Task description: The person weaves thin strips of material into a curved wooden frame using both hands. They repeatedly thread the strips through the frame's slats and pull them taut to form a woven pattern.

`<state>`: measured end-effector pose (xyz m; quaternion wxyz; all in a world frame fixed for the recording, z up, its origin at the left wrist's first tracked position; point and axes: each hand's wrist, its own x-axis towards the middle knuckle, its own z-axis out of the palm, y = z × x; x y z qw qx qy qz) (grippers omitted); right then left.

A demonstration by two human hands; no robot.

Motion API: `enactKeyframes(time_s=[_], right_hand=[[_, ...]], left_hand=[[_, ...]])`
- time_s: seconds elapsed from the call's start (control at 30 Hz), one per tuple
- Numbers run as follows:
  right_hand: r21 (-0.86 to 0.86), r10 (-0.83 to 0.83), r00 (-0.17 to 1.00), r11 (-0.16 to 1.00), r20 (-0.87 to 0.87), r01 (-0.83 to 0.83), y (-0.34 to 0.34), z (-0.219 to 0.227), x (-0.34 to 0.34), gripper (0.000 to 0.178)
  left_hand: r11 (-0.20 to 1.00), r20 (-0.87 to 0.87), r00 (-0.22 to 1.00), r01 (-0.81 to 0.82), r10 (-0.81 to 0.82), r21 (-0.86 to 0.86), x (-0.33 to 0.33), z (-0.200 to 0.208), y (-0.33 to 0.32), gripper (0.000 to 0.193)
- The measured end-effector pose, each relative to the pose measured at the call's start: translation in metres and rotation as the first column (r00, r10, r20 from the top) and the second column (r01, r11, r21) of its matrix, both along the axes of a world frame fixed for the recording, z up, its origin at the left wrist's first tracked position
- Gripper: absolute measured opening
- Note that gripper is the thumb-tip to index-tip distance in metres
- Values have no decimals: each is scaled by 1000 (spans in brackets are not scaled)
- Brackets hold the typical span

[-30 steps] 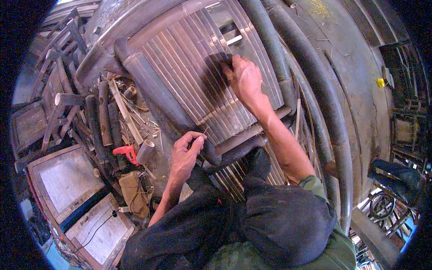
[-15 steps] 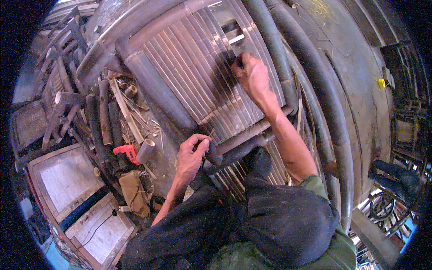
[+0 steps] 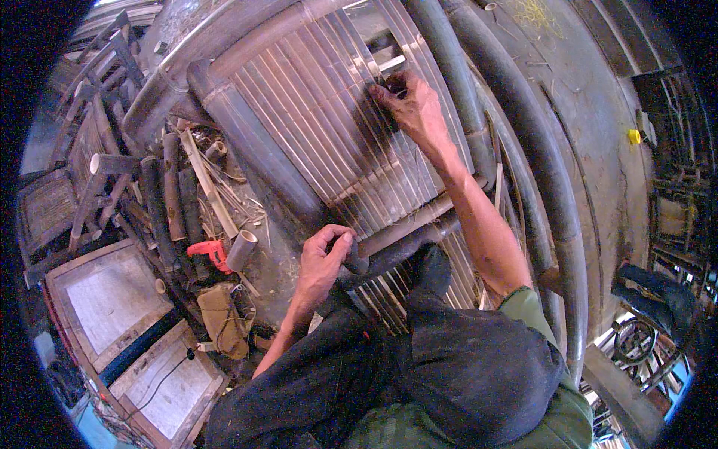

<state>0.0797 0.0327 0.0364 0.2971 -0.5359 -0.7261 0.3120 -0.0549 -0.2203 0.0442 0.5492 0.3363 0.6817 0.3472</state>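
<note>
The slatted panel point(image 3: 284, 86) lay before you, framed by dark poles point(image 3: 262, 153). Your right hand point(image 3: 411, 105) curled over its right side, near the gap among its slats point(image 3: 329, 82) (whether it gripped anything was impossible to tell). Your left hand point(image 3: 323, 258), fingers pinched, hung at the panel's near-left corner, hold unclear. You seemed to be working beside that gap; the next move probably called for fine fingertip control.

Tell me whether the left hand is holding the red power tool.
No, the red power tool lies beside a cut tube, apart from the left hand.
</note>
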Motion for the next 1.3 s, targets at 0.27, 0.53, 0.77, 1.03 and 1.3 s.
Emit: enactKeyframes(time_s=[0.27, 0.53, 0.77, 1.03, 1.3], right_hand=[[-97, 35, 995, 994, -95, -44, 17, -11, 15, 32], [-160, -15, 997, 987, -78, 3, -14, 19, 33, 32], [-248, -117, 990, 964, -72, 96, -61, 25, 82, 27], [-267, -129, 983, 959, -131, 91, -95, 46, 73, 19], [-234, 21, 998, 972, -63, -35, -109, 65, 53, 18]], left_hand=[[999, -14, 999, -34, 34, 26, 1, -3, -2, 16], [993, 14, 993, -118, 118, 31, -22, 5, 10, 15], [955, -65, 971, -211, 229, 209, -72, 32, 38, 15], [892, -434, 897, 258, -78, 372, -64, 76, 106, 21], [810, -223, 973, 181, -64, 558, -5, 62, 137, 11]])
